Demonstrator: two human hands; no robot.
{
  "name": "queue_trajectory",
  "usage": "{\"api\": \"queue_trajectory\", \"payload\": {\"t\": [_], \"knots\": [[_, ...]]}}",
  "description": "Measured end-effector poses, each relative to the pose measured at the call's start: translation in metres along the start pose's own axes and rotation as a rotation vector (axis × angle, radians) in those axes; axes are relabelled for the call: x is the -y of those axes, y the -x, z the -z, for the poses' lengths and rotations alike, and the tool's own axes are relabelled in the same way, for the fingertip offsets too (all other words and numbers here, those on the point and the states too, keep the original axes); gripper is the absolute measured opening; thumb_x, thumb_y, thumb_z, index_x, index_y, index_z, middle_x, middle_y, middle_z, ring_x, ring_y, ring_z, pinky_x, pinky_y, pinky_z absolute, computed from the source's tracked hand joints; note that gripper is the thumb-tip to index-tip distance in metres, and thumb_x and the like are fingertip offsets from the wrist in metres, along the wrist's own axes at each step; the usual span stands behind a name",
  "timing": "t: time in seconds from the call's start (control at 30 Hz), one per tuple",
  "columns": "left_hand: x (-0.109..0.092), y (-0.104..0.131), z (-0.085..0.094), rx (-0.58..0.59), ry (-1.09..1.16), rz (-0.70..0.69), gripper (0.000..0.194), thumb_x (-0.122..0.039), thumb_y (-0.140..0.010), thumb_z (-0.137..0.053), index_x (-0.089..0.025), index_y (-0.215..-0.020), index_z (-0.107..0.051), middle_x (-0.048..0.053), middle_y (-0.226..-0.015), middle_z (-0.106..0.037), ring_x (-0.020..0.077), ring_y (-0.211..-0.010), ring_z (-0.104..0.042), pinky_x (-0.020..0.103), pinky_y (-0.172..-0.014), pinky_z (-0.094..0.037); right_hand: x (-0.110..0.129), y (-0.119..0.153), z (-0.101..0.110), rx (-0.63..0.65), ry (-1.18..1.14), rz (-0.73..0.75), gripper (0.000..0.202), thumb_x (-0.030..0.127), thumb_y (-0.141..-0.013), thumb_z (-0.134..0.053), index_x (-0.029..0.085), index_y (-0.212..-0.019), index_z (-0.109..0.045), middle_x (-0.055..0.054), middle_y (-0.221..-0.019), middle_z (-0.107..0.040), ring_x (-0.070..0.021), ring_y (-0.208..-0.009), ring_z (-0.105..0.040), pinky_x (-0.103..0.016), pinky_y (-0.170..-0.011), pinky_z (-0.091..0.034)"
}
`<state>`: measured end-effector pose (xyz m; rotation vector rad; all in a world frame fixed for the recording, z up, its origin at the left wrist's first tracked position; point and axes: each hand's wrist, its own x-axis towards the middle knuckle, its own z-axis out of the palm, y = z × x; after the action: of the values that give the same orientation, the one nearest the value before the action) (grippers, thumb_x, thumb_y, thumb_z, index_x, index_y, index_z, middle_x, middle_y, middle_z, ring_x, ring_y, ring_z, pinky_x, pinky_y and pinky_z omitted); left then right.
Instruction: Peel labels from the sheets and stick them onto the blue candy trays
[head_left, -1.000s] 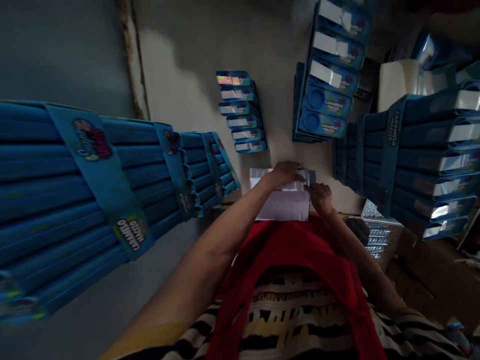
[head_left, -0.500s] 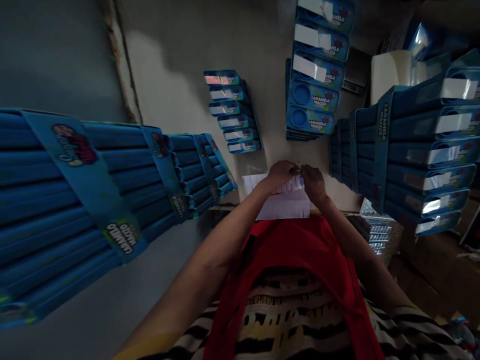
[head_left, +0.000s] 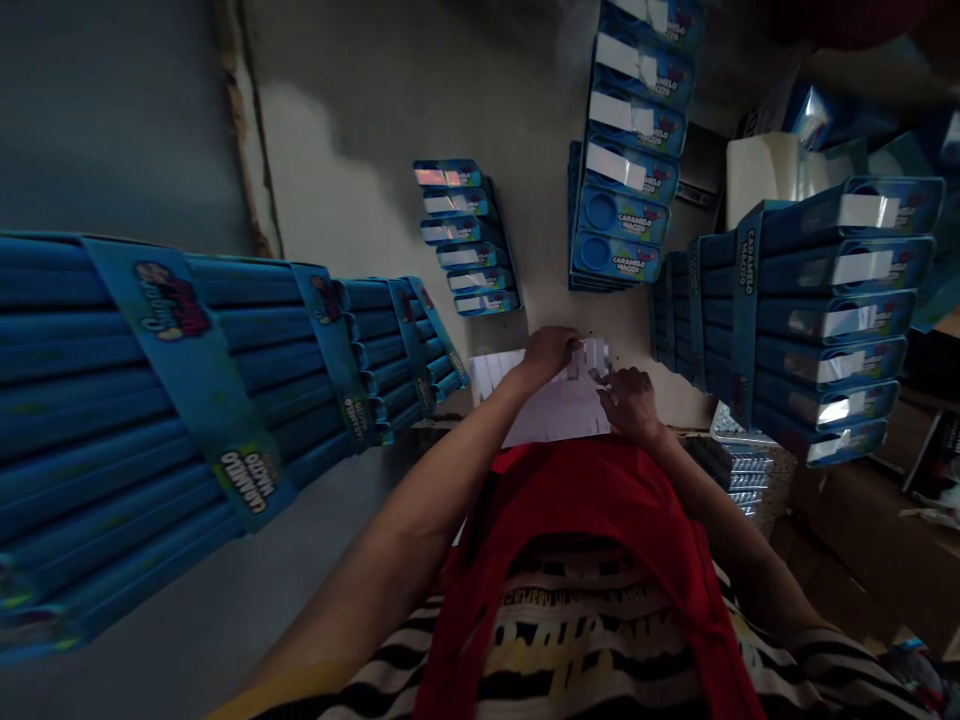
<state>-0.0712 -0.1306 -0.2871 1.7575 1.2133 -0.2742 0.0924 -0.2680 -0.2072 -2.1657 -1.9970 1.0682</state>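
A white sheet of stickers [head_left: 555,412], marked with faint rows, lies in front of my red apron. My left hand [head_left: 550,352] rests on its upper part with the fingers closed on the sheet, the fingertips pointing right. Just below and to the right is my right hand [head_left: 632,402]. Its thumb and forefinger pinch a small pale sticker [head_left: 596,376] at the sheet's right side; the sticker's far end is too blurred to make out. A pale strip of the sheet shows between both hands.
Blue candy boxes [head_left: 172,390] stand in banded stacks on the left. A short row of boxes [head_left: 469,255] sits ahead, with a taller stack [head_left: 622,205] beyond it. More banded boxes [head_left: 810,320] rise on the right, above a tray of shiny packs [head_left: 746,470].
My right hand has moved down and away from my left hand, uncovering the sheet's upper right part. My left hand stays on the sheet. The view has shifted slightly.
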Motion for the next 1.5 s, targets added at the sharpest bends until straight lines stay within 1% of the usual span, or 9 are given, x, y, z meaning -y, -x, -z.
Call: {"api": "queue_trajectory", "payload": {"t": [0.13,0.27,0.4,0.5,0.67,0.87,1.03,1.23,1.5], "knots": [[-0.008,0.004,-0.004,-0.139,0.055,0.012,0.035,-0.024,-0.097,-0.054,-0.017,-0.12,-0.08,0.017,-0.126,-0.076,0.0352,-0.123,-0.066,0.045,-0.106,-0.046,0.022,0.011,0.034,-0.108,-0.352,-0.228,0.01,0.031,-0.089,-0.068,0.022,-0.086,-0.071,0.0,-0.067,-0.061,-0.0177,-0.069,-0.055,-0.03,-0.072,-0.039],[-0.019,0.028,0.003,-0.394,0.546,0.0,0.036,-0.04,-0.097,-0.059,-0.016,-0.117,-0.078,0.016,-0.123,-0.076,0.0296,-0.12,-0.066,0.041,-0.107,-0.048,0.05,0.013,0.081,-0.173,-0.856,-0.425,0.026,0.048,-0.08,-0.075,0.024,-0.08,-0.067,0.007,-0.056,-0.045,-0.0123,-0.055,-0.041,-0.027,-0.058,-0.031],[-0.039,0.067,0.03,-0.11,1.25,0.053,0.066,-0.074,-0.091,-0.054,-0.015,-0.11,-0.078,0.015,-0.105,-0.078,0.0235,-0.095,-0.072,0.035,-0.085,-0.055,0.073,0.005,0.122,-0.1,-1.251,-0.468,0.033,0.048,-0.069,-0.084,0.023,-0.076,-0.065,0.007,-0.061,-0.051,-0.0097,-0.054,-0.039,-0.025,-0.055,-0.029],[-0.054,0.089,0.053,0.083,1.435,0.018,0.071,-0.078,-0.078,-0.069,-0.015,-0.11,-0.079,0.015,-0.1,-0.079,0.0212,-0.087,-0.072,0.032,-0.079,-0.055,0.085,0.003,0.14,-0.08,-1.345,-0.459,0.033,0.046,-0.066,-0.086,0.022,-0.076,-0.066,0.008,-0.059,-0.048,-0.0081,-0.053,-0.035,-0.024,-0.053,-0.028],[-0.076,0.107,0.084,-0.08,1.455,0.059,0.05,-0.055,-0.055,-0.095,-0.015,-0.078,-0.075,0.007,-0.077,-0.075,0.0133,-0.065,-0.062,0.027,-0.066,-0.05,0.099,0.005,0.153,-0.156,-1.287,-0.46,0.035,0.046,-0.065,-0.088,0.02,-0.072,-0.065,0.009,-0.055,-0.043,-0.0073,-0.051,-0.031,-0.023,-0.048,-0.025],[-0.104,0.116,0.151,-0.373,1.146,-0.06,0.032,-0.045,-0.066,-0.089,-0.017,-0.072,-0.075,0.002,-0.065,-0.069,0.0129,-0.062,-0.059,0.025,-0.06,-0.048,0.116,-0.02,0.169,-0.621,-1.029,-0.323,0.034,0.049,-0.077,-0.081,0.019,-0.073,-0.064,0.005,-0.062,-0.053,-0.0093,-0.056,-0.041,-0.024,-0.053,-0.034],[-0.124,0.093,0.197,-0.561,0.893,-0.105,0.022,-0.039,-0.075,-0.082,-0.017,-0.074,-0.075,0.003,-0.07,-0.072,0.0151,-0.065,-0.062,0.026,-0.058,-0.048,0.119,-0.063,0.193,-0.768,-0.759,-0.2,0.031,0.047,-0.086,-0.073,0.019,-0.075,-0.066,0.004,-0.063,-0.057,-0.0114,-0.059,-0.048,-0.026,-0.059,-0.037],[-0.122,0.059,0.21,-0.564,0.835,-0.074,0.019,-0.034,-0.076,-0.08,-0.016,-0.073,-0.075,0.004,-0.065,-0.07,0.0143,-0.059,-0.062,0.026,-0.058,-0.05,0.107,-0.096,0.206,-0.721,-0.489,-0.269,0.024,0.04,-0.085,-0.073,0.018,-0.076,-0.069,0.005,-0.059,-0.054,-0.012,-0.056,-0.047,-0.027,-0.057,-0.032],[-0.112,0.045,0.205,-0.456,0.937,-0.044,0.021,-0.035,-0.071,-0.082,-0.016,-0.073,-0.073,0.002,-0.064,-0.068,0.0135,-0.059,-0.059,0.026,-0.059,-0.049,0.1,-0.109,0.209,-0.615,-0.363,-0.338,0.026,0.042,-0.084,-0.071,0.022,-0.071,-0.061,0.004,-0.061,-0.057,-0.0163,-0.061,-0.055,-0.028,-0.058,-0.037]]}}
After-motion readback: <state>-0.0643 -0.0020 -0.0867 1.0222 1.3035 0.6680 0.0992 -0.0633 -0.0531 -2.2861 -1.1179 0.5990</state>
